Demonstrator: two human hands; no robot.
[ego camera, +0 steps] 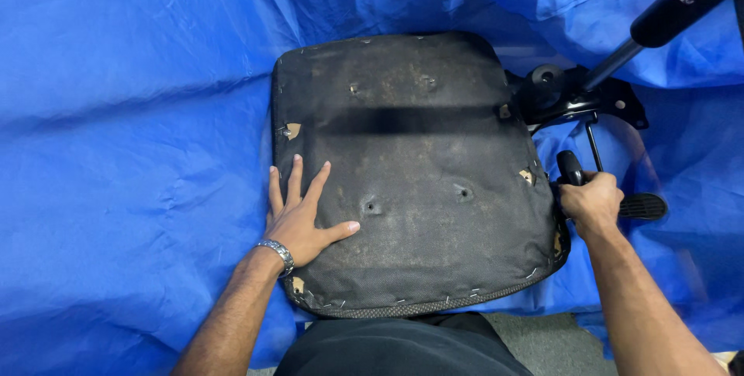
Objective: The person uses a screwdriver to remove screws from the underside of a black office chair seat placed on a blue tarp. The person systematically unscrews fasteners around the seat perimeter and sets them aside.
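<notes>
Lying underside-up, the seat cushion (418,174) takes the spread left hand (298,217); the right hand (593,201) grips a black handle (570,167).

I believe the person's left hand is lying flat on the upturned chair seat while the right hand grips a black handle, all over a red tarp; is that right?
Not quite: the tarp is blue, not red, as the head view shows. The rest holds: the left hand lies flat, fingers spread, on the upturned chair seat, and the right hand grips a black handle at the seat's edge.
</notes>
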